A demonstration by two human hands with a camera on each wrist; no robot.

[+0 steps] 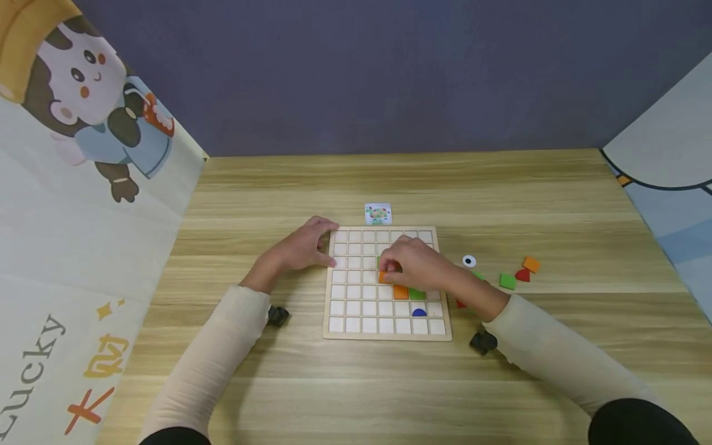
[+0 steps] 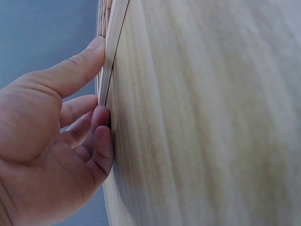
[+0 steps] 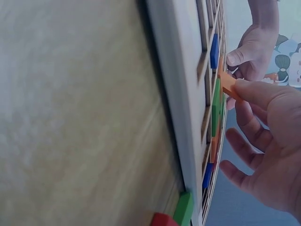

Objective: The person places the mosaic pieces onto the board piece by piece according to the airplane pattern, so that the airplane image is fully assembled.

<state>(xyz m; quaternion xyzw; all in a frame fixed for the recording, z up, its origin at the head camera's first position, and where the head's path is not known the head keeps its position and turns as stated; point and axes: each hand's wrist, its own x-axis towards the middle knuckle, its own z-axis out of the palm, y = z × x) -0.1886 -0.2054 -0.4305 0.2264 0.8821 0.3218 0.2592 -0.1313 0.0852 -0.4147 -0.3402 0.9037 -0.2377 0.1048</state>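
A light wooden board [image 1: 386, 337] with a grid of white squares lies on the table. My left hand [image 1: 304, 247] rests at its left edge, thumb and forefinger spread apart and touching the frame. In the left wrist view, the thumb of the left hand [image 2: 51, 122] meets the board's rim [image 2: 113, 42]. My right hand [image 1: 418, 264] is over the grid and pinches an orange square tile [image 3: 229, 86] between thumb and forefinger. Beside that hand on the board are another orange tile [image 1: 400, 292], a green tile [image 1: 416, 294] and a blue rounded piece [image 1: 419, 313]. The right hand hides some squares.
A small printed card [image 1: 378, 213] lies behind the board. To the right are a white disc with a black dot [image 1: 469, 261], a green tile [image 1: 507, 281], a red piece [image 1: 523, 275] and an orange tile [image 1: 531, 264]. Other pieces are partly hidden by the right forearm.
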